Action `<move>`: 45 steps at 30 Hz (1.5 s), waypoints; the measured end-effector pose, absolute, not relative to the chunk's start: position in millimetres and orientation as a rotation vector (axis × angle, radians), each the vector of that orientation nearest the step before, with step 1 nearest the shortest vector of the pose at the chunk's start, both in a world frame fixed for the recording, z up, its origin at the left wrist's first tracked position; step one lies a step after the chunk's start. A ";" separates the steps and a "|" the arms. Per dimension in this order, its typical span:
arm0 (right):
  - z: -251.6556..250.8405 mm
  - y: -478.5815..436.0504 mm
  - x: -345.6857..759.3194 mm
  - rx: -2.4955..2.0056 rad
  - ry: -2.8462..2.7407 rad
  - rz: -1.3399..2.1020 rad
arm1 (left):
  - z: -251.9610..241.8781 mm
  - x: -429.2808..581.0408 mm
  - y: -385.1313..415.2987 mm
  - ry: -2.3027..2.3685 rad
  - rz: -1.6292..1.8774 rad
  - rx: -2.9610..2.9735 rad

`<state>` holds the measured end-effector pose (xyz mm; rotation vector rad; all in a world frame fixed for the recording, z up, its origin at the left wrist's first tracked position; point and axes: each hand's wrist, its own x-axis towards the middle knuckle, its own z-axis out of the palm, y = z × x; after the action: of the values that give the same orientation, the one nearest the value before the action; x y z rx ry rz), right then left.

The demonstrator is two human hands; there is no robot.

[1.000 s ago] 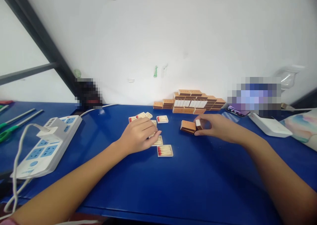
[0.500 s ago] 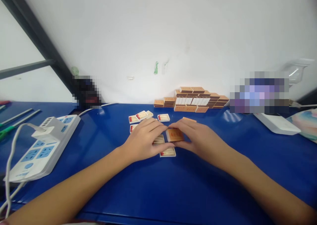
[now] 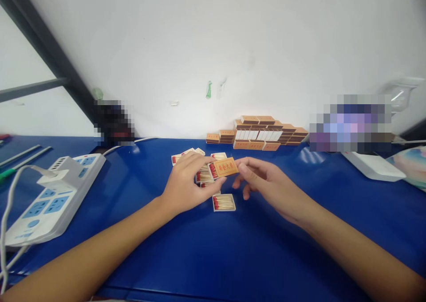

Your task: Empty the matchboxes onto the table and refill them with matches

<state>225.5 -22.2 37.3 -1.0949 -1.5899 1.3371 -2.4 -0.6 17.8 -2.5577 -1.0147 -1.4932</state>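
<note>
A matchbox is raised above the table between my hands, its orange sleeve bearing red characters. Its tray sticks out at the left end and shows red match heads. My left hand grips the box by its long edges, thumb below and fingers above. At the right end, the thumb and forefinger of my right hand pinch the sleeve; the other fingers curl loosely beneath. Just below lies an open tray of matches. More match-filled trays lie behind and beside my left hand, partly covered by it.
Stacked matchboxes stand against the white wall at the back. A power strip with a white plug and cable lies on the left of the blue table. A white box sits at the right.
The matchbox has turned to show its printed face, and its tray now juts out on the left. My left hand has shifted slightly left, uncovering the nearest tray of matches.
</note>
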 end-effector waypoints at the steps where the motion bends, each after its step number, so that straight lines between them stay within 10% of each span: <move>1: 37.0 -23.5 223.8 -1.071 -1.587 1.376 | 17.5 -2.2 -0.7 -1.004 -1.482 -2.575; 15: 32.0 -5.4 242.6 -1.308 -1.426 1.120 | 14.2 -5.1 4.4 -1.056 -1.456 -2.572; 23: 47.9 60.8 354.7 -1.625 -0.974 0.217 | 12.1 -10.3 8.8 -0.970 -1.365 -2.521; 45: 22.1 97.4 399.4 -1.972 -1.171 -0.173 | 18.6 -7.7 2.7 -0.827 -1.236 -2.771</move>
<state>399.4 97.4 22.1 -1.9722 -1.1709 -0.1733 -7.7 2.7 18.6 -2.7707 -0.8269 -1.2357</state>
